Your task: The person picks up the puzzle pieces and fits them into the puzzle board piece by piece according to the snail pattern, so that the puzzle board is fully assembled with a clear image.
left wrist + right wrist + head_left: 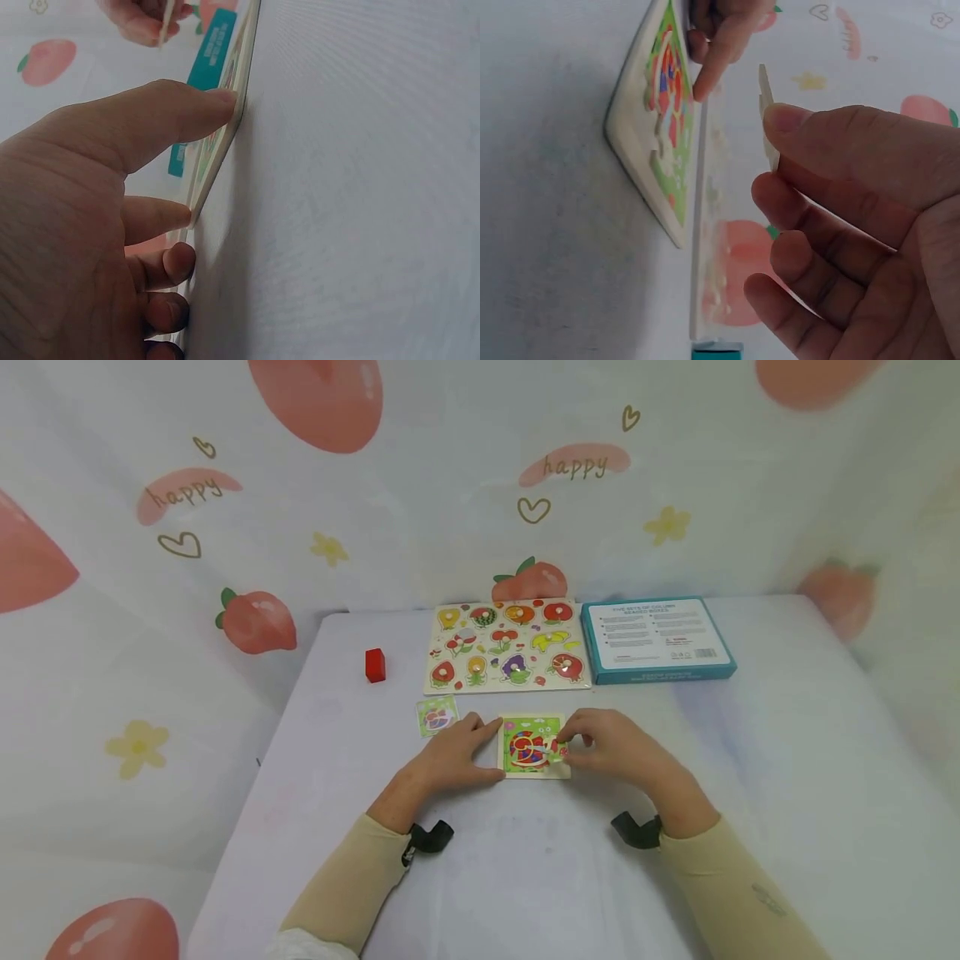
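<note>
A small square wooden snail puzzle board (536, 723) lies flat on the table, several coloured pieces set in its green picture. My left hand (453, 756) holds it by the left side, index finger at the far corner and thumb at the near corner, the other fingers curled beside it. Over the board's right part, my right hand (618, 747) pinches a thin puzzle piece (768, 142) between thumb and index finger. The right wrist view shows that piece edge-on, raised off the board. Just beyond the left hand lies a square picture card (437, 717) with a similar snail.
A larger fruit peg board (487, 689) lies behind the snail puzzle. To its right is a teal-edged box (660, 639) with printed text. A red block (375, 665) stands at the back left. A fruit-patterned cloth hangs behind the table.
</note>
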The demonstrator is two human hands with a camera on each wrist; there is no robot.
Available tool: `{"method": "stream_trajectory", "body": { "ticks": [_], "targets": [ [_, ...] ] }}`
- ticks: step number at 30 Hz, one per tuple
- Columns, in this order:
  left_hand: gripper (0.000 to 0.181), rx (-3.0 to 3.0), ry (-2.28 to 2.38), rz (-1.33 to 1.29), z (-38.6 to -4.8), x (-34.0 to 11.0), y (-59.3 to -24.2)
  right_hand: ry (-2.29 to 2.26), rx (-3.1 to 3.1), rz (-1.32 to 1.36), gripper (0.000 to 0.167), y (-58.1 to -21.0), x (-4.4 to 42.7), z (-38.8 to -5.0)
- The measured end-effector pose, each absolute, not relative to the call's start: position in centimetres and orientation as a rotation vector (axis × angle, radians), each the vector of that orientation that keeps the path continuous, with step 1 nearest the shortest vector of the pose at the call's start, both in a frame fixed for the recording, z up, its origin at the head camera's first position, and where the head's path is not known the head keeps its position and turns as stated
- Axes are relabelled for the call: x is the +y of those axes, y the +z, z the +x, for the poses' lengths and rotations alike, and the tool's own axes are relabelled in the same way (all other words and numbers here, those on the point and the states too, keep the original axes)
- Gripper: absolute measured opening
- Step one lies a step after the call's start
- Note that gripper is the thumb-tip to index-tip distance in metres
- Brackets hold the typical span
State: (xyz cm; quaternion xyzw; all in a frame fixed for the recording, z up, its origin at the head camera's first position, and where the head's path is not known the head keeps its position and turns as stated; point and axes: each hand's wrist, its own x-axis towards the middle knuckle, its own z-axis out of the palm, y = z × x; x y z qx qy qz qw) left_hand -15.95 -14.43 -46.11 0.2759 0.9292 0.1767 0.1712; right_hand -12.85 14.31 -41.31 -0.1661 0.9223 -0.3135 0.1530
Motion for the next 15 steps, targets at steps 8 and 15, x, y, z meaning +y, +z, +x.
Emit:
{"method": "stream_trajectory", "body": {
  "ticks": [8,15],
  "targets": [
    [0.090,2.640,0.495,0.770,-15.8,-14.4,-45.7,-0.832,2.669,-0.616,0.018,-42.8,14.1,-13.0],
    [0.089,2.634,0.513,0.774,-15.9,-14.2,-45.9,-0.726,2.659,-0.662,0.019,-43.7,13.8,-13.3]
  ]
}}
